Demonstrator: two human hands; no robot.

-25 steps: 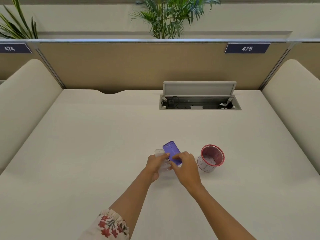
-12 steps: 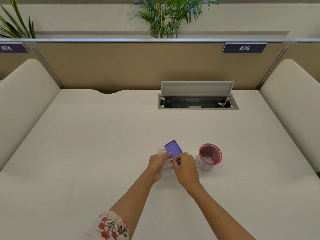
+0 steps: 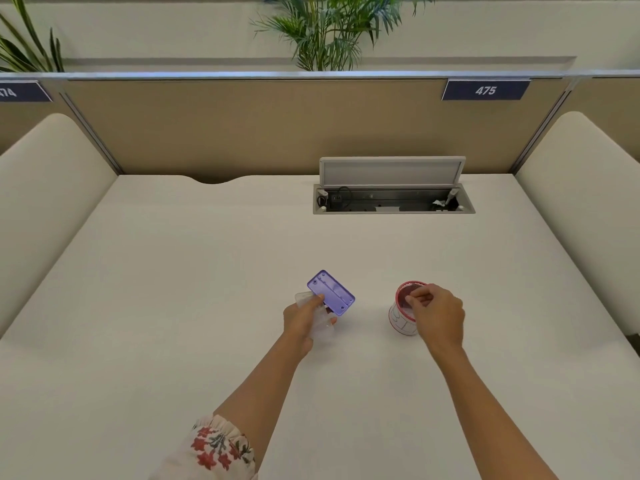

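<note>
While clasping the purple rectangular plastic plate (image 3: 330, 292) and clear plastic piece (image 3: 323, 329) in the left hand (image 3: 301, 318) over the white desk (image 3: 173, 306), reaches the right hand (image 3: 438, 313) into the small red-rimmed white cup (image 3: 398, 320), fingertips (image 3: 412, 298) drawn narrow; cannot tell if pinching anything. Likely fetching a small part; needs next a fine pinch and carry back to the plate. Half a second earlier, had the right hand at the plate.

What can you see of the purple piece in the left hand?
The purple piece is a flat rectangle with rounded corners, plastic by its look, with a raised rim, two ridges along its length and small dots near the corners. It is tilted over the desk. The left hand pinches its left edge, along with a clear piece beneath it.
</note>
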